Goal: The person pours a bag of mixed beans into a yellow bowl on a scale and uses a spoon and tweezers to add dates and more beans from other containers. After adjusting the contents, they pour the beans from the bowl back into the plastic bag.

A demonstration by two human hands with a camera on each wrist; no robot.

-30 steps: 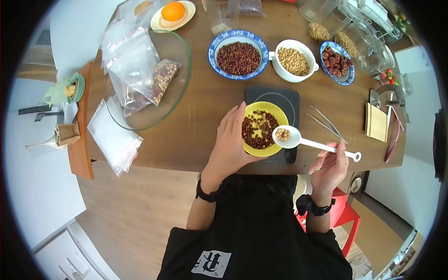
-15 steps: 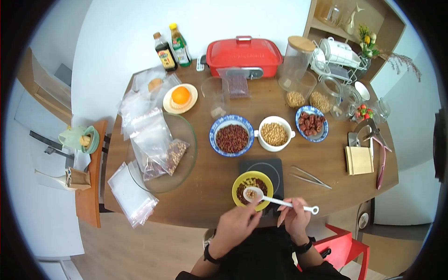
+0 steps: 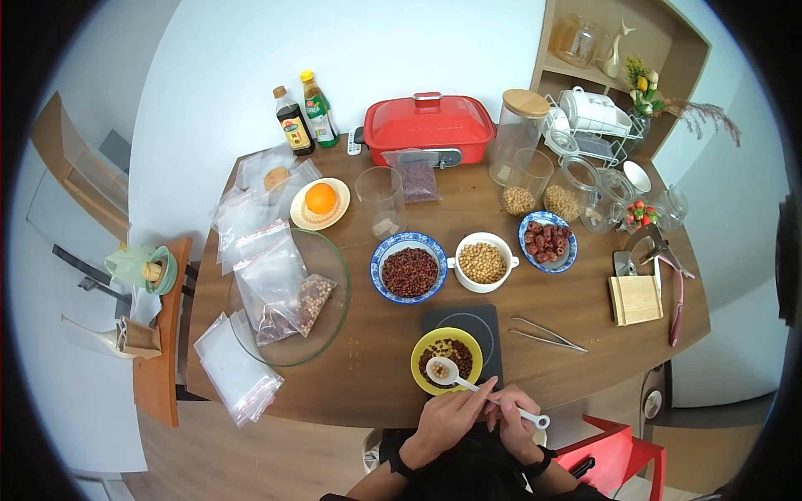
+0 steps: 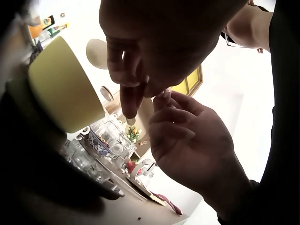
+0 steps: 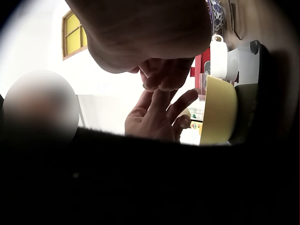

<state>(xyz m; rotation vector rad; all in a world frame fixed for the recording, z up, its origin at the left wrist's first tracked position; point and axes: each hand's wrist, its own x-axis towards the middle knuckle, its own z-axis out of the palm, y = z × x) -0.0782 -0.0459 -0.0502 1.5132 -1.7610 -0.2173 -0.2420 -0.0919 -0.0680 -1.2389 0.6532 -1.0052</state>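
Observation:
A white spoon point(image 3: 443, 370) holding a few pale beans is over the yellow bowl point(image 3: 418, 382), which contains dark red and some pale beans and rests on a black hot plate point(image 3: 489, 334). My right hand point(image 3: 516, 424) grips the spoon's handle near its ringed end. Beside it, my left hand point(image 3: 447, 424) has its fingers extended to the handle and the right fingertips; whether they touch the handle is unclear. In the left wrist view the right hand point(image 4: 192, 140) is close below the left hand point(image 4: 164, 37), with the bowl point(image 4: 65, 84) to the left.
Behind the hot plate stand a blue-rimmed bowl of red beans point(image 3: 409, 272), a white bowl of pale beans point(image 3: 482, 262) and a bowl of dried red fruit point(image 3: 547, 242). Tweezers point(image 3: 547, 336) lie to the right. On the left, a glass bowl point(image 3: 341, 321) holds filled bags.
My left hand has left the yellow bowl's side and moved beside my right hand at the spoon handle. The spoon has moved from the bowl's right edge to above its contents. The head view has tilted up.

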